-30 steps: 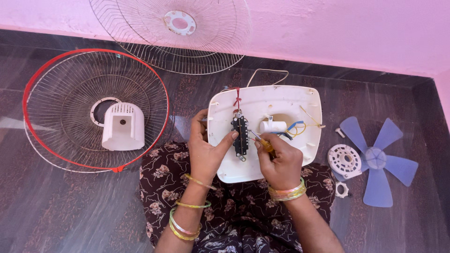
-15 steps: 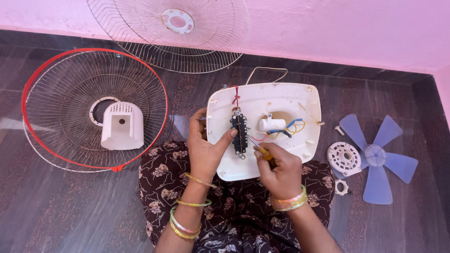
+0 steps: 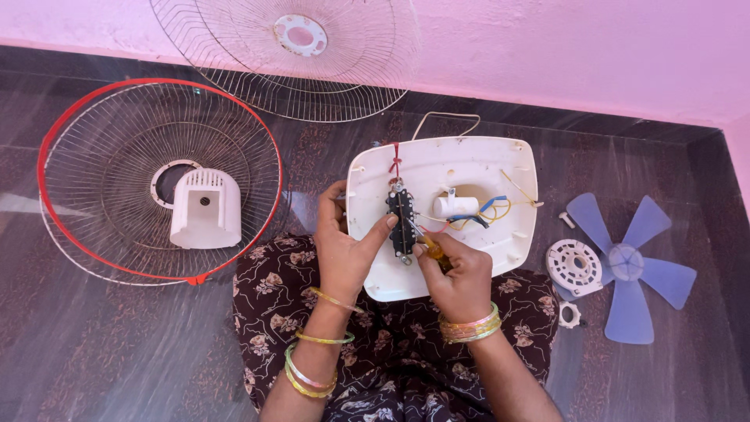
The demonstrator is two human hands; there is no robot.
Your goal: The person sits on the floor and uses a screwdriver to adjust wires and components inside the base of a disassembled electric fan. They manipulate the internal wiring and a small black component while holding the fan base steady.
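Two hands work over a white fan base [image 3: 469, 168] that rests on the lap, its long axis running left to right, its far edge toward the wall. Left hand [image 3: 344, 250] grips the base's left edge, thumb pressed beside the black switch strip [image 3: 401, 223], which runs near to far. Right hand [image 3: 461, 277] is closed around a yellow-handled screwdriver [image 3: 431, 248] whose tip points up-left at the strip. One white motor cover [image 3: 205, 209] sits inside one red-rimmed grille [image 3: 78, 101]; one blue blade [image 3: 629, 266] lies right, with open floor around it. One more grille [image 3: 344, 78] leans against the pink wall [image 3: 586, 47].
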